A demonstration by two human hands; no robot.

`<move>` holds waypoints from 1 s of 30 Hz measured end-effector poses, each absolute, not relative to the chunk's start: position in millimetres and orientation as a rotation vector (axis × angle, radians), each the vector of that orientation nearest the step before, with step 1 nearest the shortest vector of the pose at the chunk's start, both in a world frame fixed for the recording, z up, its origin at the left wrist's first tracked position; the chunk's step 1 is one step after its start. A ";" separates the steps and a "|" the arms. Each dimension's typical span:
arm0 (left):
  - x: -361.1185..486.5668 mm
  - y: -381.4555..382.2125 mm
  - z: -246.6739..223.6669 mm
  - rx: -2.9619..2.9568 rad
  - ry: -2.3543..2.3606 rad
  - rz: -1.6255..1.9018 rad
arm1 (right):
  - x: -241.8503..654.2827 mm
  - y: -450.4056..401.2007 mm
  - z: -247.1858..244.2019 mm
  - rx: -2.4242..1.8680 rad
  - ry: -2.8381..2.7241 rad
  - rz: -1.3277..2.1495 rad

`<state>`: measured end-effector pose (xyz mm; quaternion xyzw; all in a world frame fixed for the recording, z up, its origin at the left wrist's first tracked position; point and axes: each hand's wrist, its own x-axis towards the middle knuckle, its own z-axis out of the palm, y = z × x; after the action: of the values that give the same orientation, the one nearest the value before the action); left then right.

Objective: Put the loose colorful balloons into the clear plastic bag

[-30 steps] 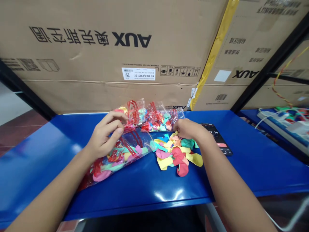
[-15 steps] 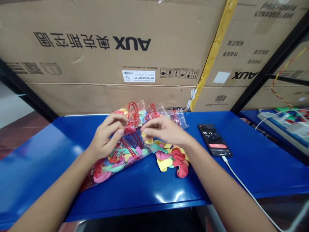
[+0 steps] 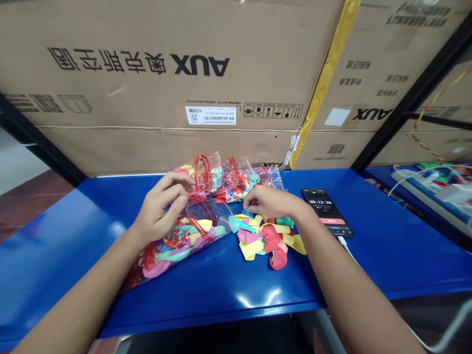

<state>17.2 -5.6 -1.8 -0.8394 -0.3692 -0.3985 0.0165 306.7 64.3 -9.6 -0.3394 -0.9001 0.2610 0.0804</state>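
My left hand (image 3: 160,209) grips the mouth of a clear plastic bag (image 3: 180,248) that holds coloured balloons and red ribbon. Behind it lies a second clear bag (image 3: 236,182) with similar contents, touching my left fingers. Loose balloons in yellow, pink, red and teal form a pile (image 3: 265,243) on the table. My right hand (image 3: 271,201) is over that pile, with its fingertips down among the balloons at its top edge. The hand hides whatever is under those fingertips.
The blue metal shelf top (image 3: 221,290) carries everything. A phone (image 3: 326,206) showing a timer lies right of the pile, with a white cable. Large AUX cartons (image 3: 147,98) stand behind. A power strip (image 3: 431,191) sits on a lower shelf at right.
My right hand has moved right from the bag's mouth to the loose pile, and the yellow balloon is gone from its fingers. My left hand has stayed on the bag.
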 end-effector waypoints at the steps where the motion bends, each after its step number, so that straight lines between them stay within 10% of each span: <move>1: 17.0 -5.7 -1.8 -2.610 -1.154 -1.238 | 309.3 63.6 -5.7 -1.011 -2.649 0.780; 14: 18.4 -6.1 -1.4 -2.589 -1.155 -1.229 | 252.3 28.4 -0.4 -0.399 -1.995 1.598; 30: 17.9 -7.1 -1.2 -2.601 -1.164 -1.234 | 309.8 48.6 14.4 -0.851 -2.543 0.997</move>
<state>17.9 -7.1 -1.2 -0.8375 -0.3748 -0.3973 0.0179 309.8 48.6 14.4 -0.2946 -0.8801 0.3451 0.1399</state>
